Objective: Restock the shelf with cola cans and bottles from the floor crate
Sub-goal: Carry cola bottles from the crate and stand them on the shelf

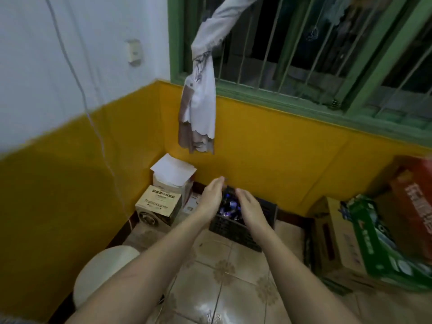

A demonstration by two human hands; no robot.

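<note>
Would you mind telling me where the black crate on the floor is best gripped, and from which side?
Probably by its two short end walls, one hand each, coming down from above. The black crate sits low on the tiles, open-topped with perforated walls, and the left hand and right hand already hover open over its near end. The contents are too blurred to identify.

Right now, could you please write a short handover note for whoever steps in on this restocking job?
Left hand: open, fingers straight, reaching over the crate's left edge, holding nothing.
Right hand: open, over the crate, holding nothing.
Black crate: on the tiled floor against the yellow wall, with blurred blue-purple items inside.
Done: nothing picked up; no shelf in view.
Left: take a grip on the cans and bottles and carry them to the shelf.
</note>
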